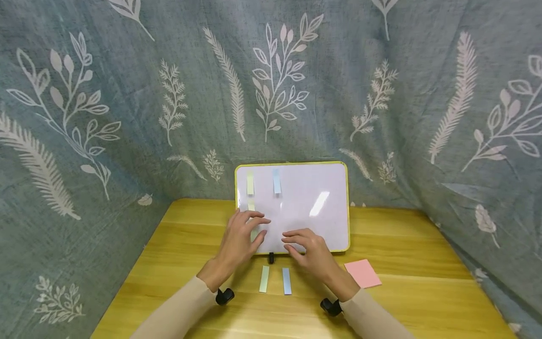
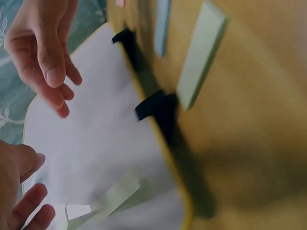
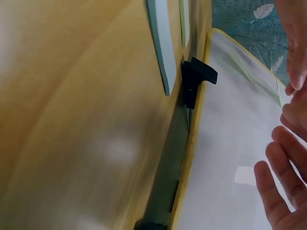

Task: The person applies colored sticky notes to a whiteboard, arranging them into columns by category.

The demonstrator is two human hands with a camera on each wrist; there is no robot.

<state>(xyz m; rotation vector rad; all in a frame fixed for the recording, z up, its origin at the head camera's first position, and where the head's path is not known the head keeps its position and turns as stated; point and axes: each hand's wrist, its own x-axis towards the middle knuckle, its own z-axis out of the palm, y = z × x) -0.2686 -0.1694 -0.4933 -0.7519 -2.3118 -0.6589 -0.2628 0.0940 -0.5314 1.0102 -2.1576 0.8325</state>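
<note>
My left hand [image 1: 238,238] hovers before the lower left of a yellow-framed whiteboard [image 1: 305,207], its fingers loosely bent with nothing between them. Facing it, my right hand [image 1: 312,253] hangs over the board's lower middle, fingers relaxed and holding nothing. Up on the board are a light green sticky strip [image 1: 250,182] and a light blue strip [image 1: 277,181]. Below the green one, another green strip [image 1: 251,206] shows its top above my left hand. The left wrist view shows a green strip [image 2: 120,194] low on the board, its end lifting off the surface.
On the wooden table [image 1: 182,268], before the board, lie a green sticky-strip pad [image 1: 264,279] and a blue pad [image 1: 287,281]. A pink sticky-note pad [image 1: 362,273] lies right of my right wrist. Black clips [image 3: 196,76] hold the board's bottom edge. Patterned cloth [image 1: 305,141] hangs behind.
</note>
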